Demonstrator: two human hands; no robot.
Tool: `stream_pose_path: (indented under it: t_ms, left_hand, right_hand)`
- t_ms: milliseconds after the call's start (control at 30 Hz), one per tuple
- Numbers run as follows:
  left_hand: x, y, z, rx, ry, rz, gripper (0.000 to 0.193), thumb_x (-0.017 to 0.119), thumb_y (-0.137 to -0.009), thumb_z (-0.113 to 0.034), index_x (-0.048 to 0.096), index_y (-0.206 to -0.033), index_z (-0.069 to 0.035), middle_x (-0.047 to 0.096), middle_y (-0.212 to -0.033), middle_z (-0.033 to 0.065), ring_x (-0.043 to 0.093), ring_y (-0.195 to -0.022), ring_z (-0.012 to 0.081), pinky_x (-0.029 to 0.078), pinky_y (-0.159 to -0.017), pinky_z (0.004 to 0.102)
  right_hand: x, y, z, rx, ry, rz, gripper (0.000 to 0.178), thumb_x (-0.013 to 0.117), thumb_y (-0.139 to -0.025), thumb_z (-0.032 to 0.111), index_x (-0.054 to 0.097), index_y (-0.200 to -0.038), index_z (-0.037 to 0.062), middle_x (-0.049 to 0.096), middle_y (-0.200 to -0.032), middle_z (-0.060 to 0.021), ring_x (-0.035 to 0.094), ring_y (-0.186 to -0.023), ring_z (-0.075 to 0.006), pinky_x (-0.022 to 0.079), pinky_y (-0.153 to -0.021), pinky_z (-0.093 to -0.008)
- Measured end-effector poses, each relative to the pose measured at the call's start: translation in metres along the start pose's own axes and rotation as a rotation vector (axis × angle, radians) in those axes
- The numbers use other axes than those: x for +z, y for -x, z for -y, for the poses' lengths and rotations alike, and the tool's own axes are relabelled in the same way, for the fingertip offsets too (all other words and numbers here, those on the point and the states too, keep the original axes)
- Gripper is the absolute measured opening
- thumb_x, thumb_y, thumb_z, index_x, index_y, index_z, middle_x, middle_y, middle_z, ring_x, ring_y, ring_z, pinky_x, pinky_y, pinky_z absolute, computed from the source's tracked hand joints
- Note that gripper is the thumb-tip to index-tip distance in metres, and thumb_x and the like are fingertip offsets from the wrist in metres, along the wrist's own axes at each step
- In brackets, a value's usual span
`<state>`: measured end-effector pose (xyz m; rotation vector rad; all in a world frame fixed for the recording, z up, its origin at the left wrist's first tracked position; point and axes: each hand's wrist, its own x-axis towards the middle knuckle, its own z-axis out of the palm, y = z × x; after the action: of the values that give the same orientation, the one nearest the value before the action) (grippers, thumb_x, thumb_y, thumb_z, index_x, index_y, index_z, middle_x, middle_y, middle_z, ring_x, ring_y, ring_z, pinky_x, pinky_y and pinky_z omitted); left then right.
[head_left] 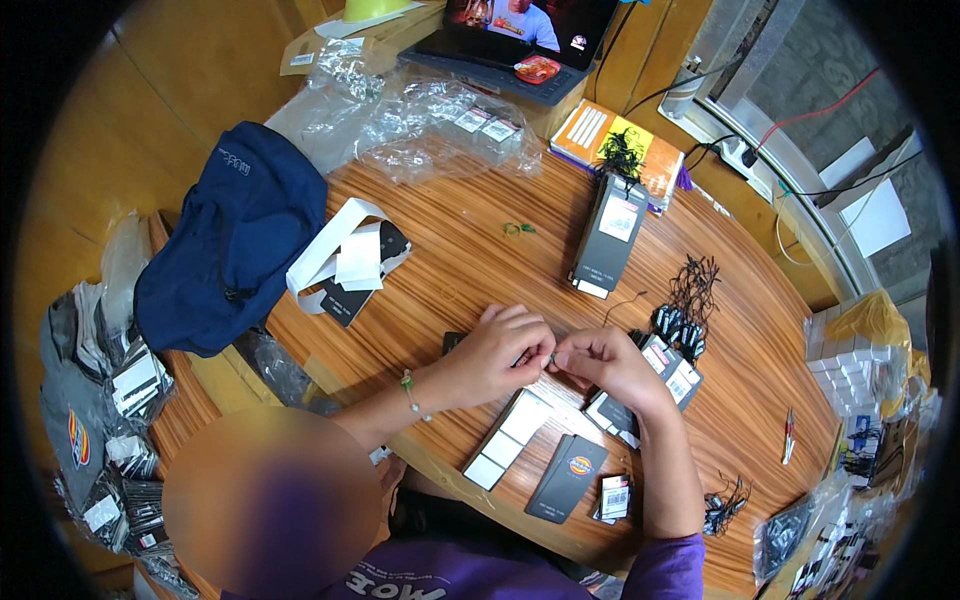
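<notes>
My left hand [508, 348], with a beaded bracelet at its wrist, and my right hand [605, 368] meet over the middle of the table. Both have fingertips pinched together; whatever is between them is too small and covered to make out. Just below lies a strip of white labels [520, 418] on a dark backing. A dark grey hang tag [568, 478] with a coloured oval logo lies nearer me, beside a small barcode tag [613, 498]. By my right hand, more dark tags [682, 378] lie fanned out, with black strings [690, 290] beyond them.
A tall stack of grey tags [608, 235] stands at the back right, before orange notebooks [650, 160]. A navy bag [235, 240] and a curled label roll [335, 250] lie left. Small red snips [789, 438] lie right. Clear plastic bags [430, 125] and a laptop [500, 65] are behind.
</notes>
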<state>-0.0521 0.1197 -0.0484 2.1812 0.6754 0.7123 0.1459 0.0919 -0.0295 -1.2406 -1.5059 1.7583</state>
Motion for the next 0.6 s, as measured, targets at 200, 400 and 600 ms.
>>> stream_pose_path:
  t_ms: [200,400,600]
  left_hand:
    - [-0.001,0.001,0.001,-0.006,0.016,0.008,0.006,0.056,-0.076,-0.008,0.05,-0.076,-0.006,0.048,-0.075,0.0041,0.046,-0.079,0.0211,0.033,-0.079,0.033]
    - [-0.004,-0.002,0.005,-0.006,0.008,-0.022,0.006,0.056,-0.077,-0.007,0.05,-0.077,-0.004,0.048,-0.075,0.0057,0.046,-0.078,0.022,0.036,-0.077,0.0329]
    - [-0.004,-0.002,0.011,-0.035,0.095,-0.014,0.009,0.057,-0.08,-0.01,0.051,-0.08,-0.003,0.05,-0.077,0.005,0.048,-0.077,0.0194,0.038,-0.076,0.0317]
  right_hand:
    - [0.007,-0.002,-0.006,-0.058,0.012,-0.109,0.013,0.055,-0.086,0.008,0.062,-0.082,-0.0025,0.055,-0.062,0.0005,0.045,-0.055,-0.0046,0.035,-0.049,-0.0218]
    - [0.008,-0.002,0.003,-0.094,0.18,-0.16,0.014,0.057,-0.083,0.01,0.062,-0.082,-0.0032,0.056,-0.06,-0.0053,0.046,-0.059,-0.0075,0.039,-0.055,-0.0249]
    - [0.006,-0.001,0.0,-0.129,0.309,-0.147,0.014,0.056,-0.087,0.009,0.062,-0.087,-0.0028,0.056,-0.069,0.0014,0.044,-0.06,-0.0041,0.036,-0.052,-0.0205]
